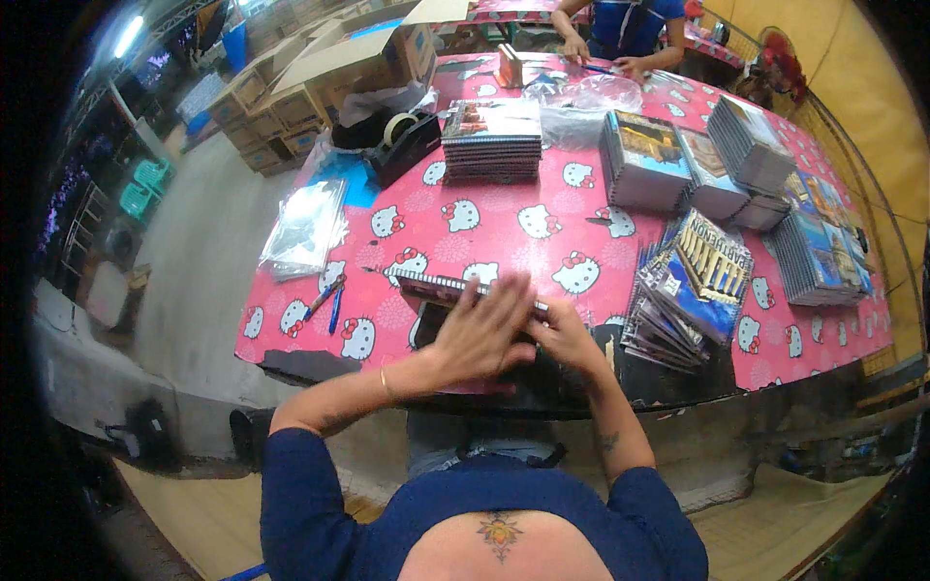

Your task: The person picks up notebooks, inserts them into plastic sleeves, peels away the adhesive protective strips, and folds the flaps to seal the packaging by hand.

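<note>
A spiral notebook (417, 283) stands on its long edge near the table's front, its white-looped binding facing up. Around its right end my right hand (564, 334) is closed, thumb on the near side. My left hand (481, 331) lies across the notebook with fingers stretched out, slightly blurred by motion, and hides the middle of it. To the right of my right hand a loose, fanned pile of spiral notebooks (712, 276) rests on the table, the top cover showing a columned building. Two pens (335, 308) lie to the left.
Neat notebook stacks stand at the back middle (491, 145) and on the right (644, 165). Clear plastic sleeves (305, 228) lie at left, beside a black tape dispenser (402, 145). Cardboard boxes (339, 73) rise beyond it. Across the pink patterned table (523, 257), another person's hands (635, 66) are working.
</note>
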